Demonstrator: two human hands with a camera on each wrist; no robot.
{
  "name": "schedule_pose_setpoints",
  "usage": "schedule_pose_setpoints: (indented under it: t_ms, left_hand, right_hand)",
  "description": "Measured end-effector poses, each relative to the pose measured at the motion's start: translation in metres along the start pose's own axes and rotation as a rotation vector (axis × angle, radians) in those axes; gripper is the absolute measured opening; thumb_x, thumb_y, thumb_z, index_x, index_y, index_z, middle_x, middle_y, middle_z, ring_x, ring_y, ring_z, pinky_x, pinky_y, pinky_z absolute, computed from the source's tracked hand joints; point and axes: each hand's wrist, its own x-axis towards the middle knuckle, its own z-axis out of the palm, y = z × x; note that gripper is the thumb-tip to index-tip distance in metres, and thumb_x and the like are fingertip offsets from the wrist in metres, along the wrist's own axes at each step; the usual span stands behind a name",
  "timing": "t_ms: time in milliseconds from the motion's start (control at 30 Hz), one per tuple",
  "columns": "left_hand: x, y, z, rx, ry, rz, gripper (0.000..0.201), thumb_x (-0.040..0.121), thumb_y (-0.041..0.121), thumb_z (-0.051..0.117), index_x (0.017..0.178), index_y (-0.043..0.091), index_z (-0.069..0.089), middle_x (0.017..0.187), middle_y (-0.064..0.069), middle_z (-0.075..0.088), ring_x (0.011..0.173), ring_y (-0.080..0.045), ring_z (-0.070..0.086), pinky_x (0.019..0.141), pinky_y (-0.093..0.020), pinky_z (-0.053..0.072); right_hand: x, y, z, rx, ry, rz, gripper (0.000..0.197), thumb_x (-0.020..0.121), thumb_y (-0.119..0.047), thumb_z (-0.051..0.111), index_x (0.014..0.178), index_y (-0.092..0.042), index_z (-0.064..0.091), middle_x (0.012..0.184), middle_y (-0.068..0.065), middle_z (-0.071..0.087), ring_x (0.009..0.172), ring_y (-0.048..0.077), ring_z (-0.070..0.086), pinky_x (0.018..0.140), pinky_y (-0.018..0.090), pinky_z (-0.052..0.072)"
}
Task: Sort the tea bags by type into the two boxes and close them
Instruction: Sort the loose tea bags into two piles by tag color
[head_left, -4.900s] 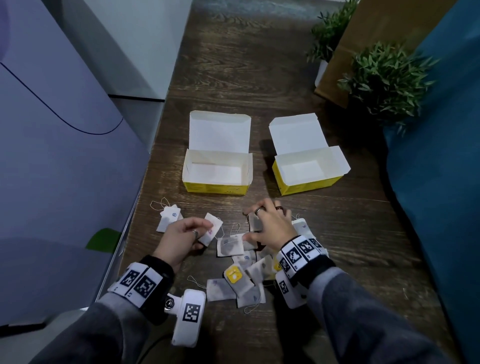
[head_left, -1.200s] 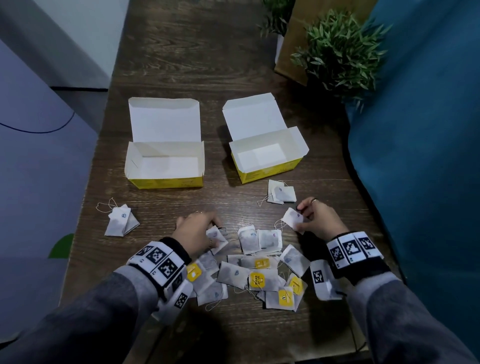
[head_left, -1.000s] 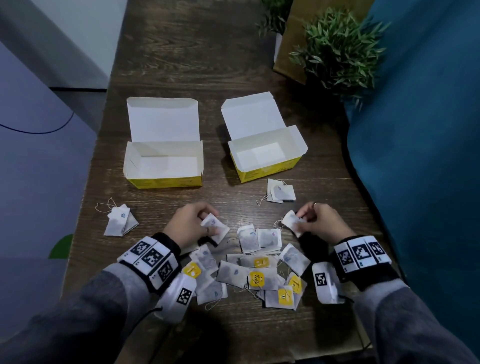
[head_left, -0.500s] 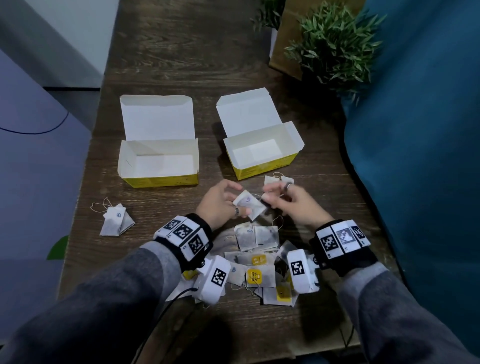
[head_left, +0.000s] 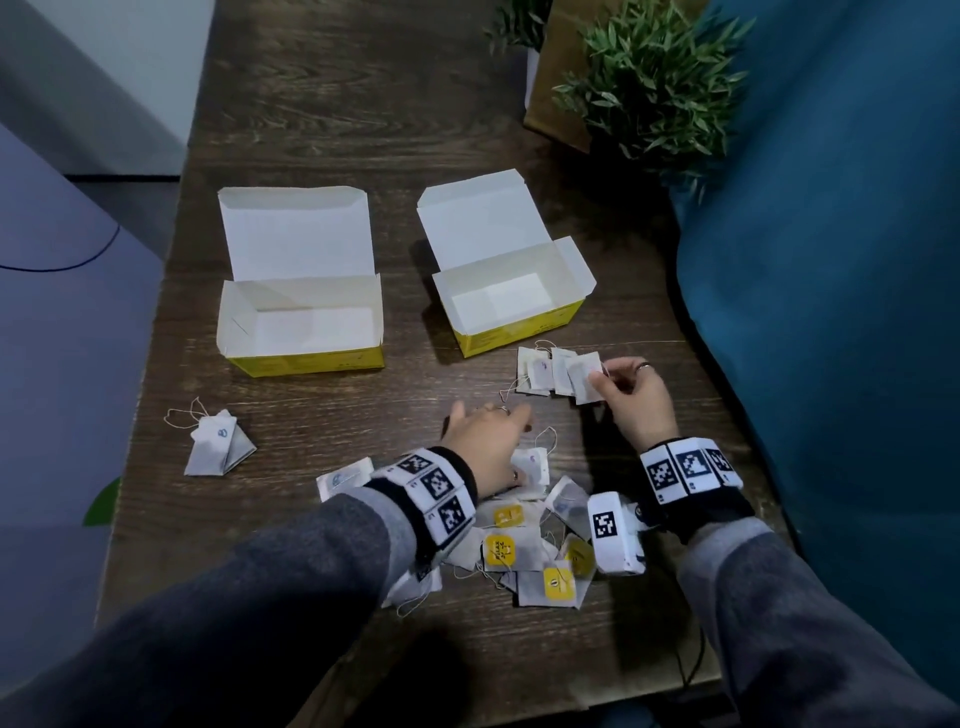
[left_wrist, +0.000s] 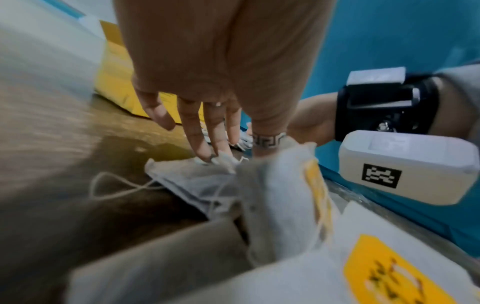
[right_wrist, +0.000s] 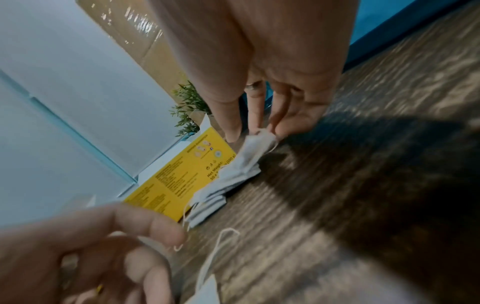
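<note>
- The left arm hides part of the tea bag pile (head_left: 524, 551) on the table (head_left: 332, 114).
- The left wrist view is blurry.
- The right hand (head_left: 631, 400) pinches a tea bag (head_left: 584, 376) over a small stack (head_left: 540, 371), just beside the right box (head_left: 511, 306).
- The left hand (head_left: 485, 441) has spread fingers touching a pile bag.
- The left box (head_left: 301, 322) sits open.

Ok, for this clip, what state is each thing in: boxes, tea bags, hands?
Left box: open, lid up, empty.
Right box: open, lid up, empty.
Right pile: small, on the table before the right box.
Left bags: on the table, apart.
Main pile: unsorted, near edge.
Right hand: pinches a bag at the right pile.
Left hand: fingers straight, over the main pile.
</note>
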Motion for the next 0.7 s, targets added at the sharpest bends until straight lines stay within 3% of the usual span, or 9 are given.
schedule_pose_setpoints:
  t_ms: [67,133,267,333,400,467,533,600,700]
  left_hand:
    - [0.004,0.005,0.001,0.019,0.009,0.004,0.045,0.081,0.027,0.063,0.121,0.022,0.041,0.11,-0.003,0.062,0.115,-0.023,0.043,0.095,-0.044,0.023]
    - [0.004,0.006,0.001,-0.05,0.008,-0.024,0.037,0.082,0.019,0.059,0.116,0.024,0.045,0.104,0.001,0.064,0.114,-0.021,0.042,0.094,-0.042,0.021]
    - [0.0,0.0,0.002,-0.218,0.112,-0.031,0.02,0.083,0.019,0.06,0.098,0.032,0.055,0.082,0.011,0.063,0.099,-0.011,0.049,0.087,-0.037,0.022]
    - [-0.007,-0.007,-0.004,-0.423,0.129,-0.067,0.018,0.082,0.02,0.065,0.096,0.03,0.06,0.079,0.013,0.058,0.084,-0.006,0.05,0.086,-0.034,0.028]
    - [-0.02,-0.014,-0.014,-0.739,0.139,-0.081,0.017,0.081,0.012,0.068,0.096,0.02,0.064,0.078,0.009,0.058,0.074,-0.005,0.052,0.076,-0.019,0.041]
    - [-0.034,-0.022,-0.023,-0.96,0.157,-0.116,0.015,0.082,0.008,0.067,0.096,0.01,0.064,0.082,0.003,0.06,0.067,-0.004,0.055,0.059,-0.007,0.044]
    - [-0.047,-0.032,-0.029,-1.08,0.165,-0.175,0.009,0.084,0.006,0.063,0.093,0.006,0.061,0.081,-0.001,0.061,0.059,-0.001,0.059,0.054,-0.009,0.046]
    - [-0.058,-0.044,-0.032,-1.174,0.151,-0.239,0.003,0.087,0.006,0.06,0.087,0.007,0.058,0.078,-0.004,0.061,0.054,-0.003,0.061,0.052,-0.016,0.05]
    - [-0.073,-0.057,-0.035,-1.411,0.163,-0.302,0.01,0.089,-0.003,0.052,0.083,0.006,0.053,0.076,-0.012,0.057,0.051,-0.012,0.063,0.053,-0.023,0.054]
  right_hand:
    - [-0.002,0.004,-0.001,-0.04,0.056,-0.04,0.021,0.081,-0.029,0.07,0.092,-0.019,0.055,0.109,0.014,0.06,0.097,0.022,0.06,0.095,0.039,0.048]
    - [-0.009,0.003,-0.004,-0.02,0.047,-0.049,0.017,0.082,-0.027,0.069,0.087,-0.019,0.054,0.096,0.01,0.06,0.089,0.02,0.059,0.088,0.035,0.048]
    - [-0.037,-0.003,-0.013,0.007,-0.365,-0.041,0.016,0.08,-0.011,0.071,0.077,-0.019,0.058,0.072,-0.001,0.057,0.067,0.012,0.053,0.068,0.023,0.043]
    - [-0.048,-0.003,-0.018,-0.141,-0.578,-0.043,0.019,0.075,-0.009,0.075,0.082,-0.019,0.06,0.073,-0.003,0.059,0.068,0.012,0.054,0.064,0.016,0.043]
    - [-0.057,0.0,-0.022,-0.316,-0.675,-0.031,0.032,0.067,-0.013,0.083,0.09,-0.019,0.061,0.078,-0.005,0.058,0.073,0.011,0.054,0.065,0.014,0.042]
    - [-0.064,0.003,-0.022,-0.469,-0.667,-0.038,0.047,0.055,-0.023,0.089,0.092,-0.022,0.059,0.084,-0.006,0.057,0.078,0.012,0.054,0.069,0.023,0.044]
    - [-0.072,0.004,-0.018,-0.593,-0.641,-0.064,0.051,0.05,-0.029,0.089,0.089,-0.023,0.057,0.09,-0.006,0.058,0.082,0.013,0.055,0.071,0.029,0.046]
    - [-0.081,0.004,-0.011,-0.723,-0.599,-0.134,0.04,0.056,-0.029,0.084,0.086,-0.021,0.058,0.095,-0.003,0.059,0.088,0.016,0.056,0.07,0.028,0.045]
    - [-0.087,0.001,-0.005,-0.791,-0.575,-0.213,0.022,0.069,-0.023,0.074,0.084,-0.016,0.06,0.096,0.002,0.063,0.09,0.02,0.059,0.066,0.025,0.042]
